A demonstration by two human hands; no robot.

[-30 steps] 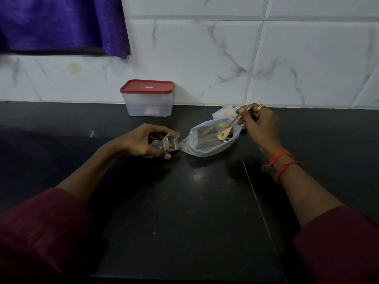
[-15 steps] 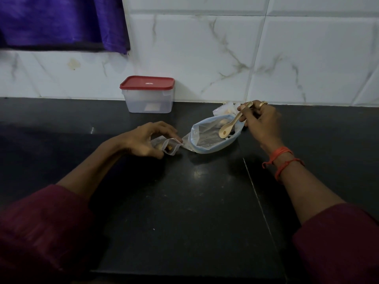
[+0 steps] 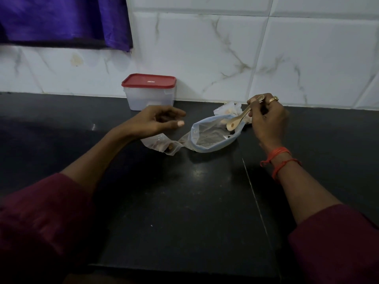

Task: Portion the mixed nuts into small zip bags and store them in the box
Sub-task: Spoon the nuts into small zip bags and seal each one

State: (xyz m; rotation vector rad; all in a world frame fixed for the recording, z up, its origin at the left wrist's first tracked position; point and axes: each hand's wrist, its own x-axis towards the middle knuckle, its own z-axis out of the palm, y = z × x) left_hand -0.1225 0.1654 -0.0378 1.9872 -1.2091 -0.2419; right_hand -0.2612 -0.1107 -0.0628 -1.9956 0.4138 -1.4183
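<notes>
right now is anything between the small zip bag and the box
Yes: the red lid sits closed on the box, and the open left hand hovers between it and the small zip bag.

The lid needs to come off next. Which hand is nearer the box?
Left. The left hand hovers in front of the box; the right hand is farther to its right, holding a spoon over the open bag.

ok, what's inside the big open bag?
The bowl of the wooden spoon, held by the right hand, sits in the big bag. Dark bits lie beneath it; crumpled plastic and dim light hide the rest.
</notes>
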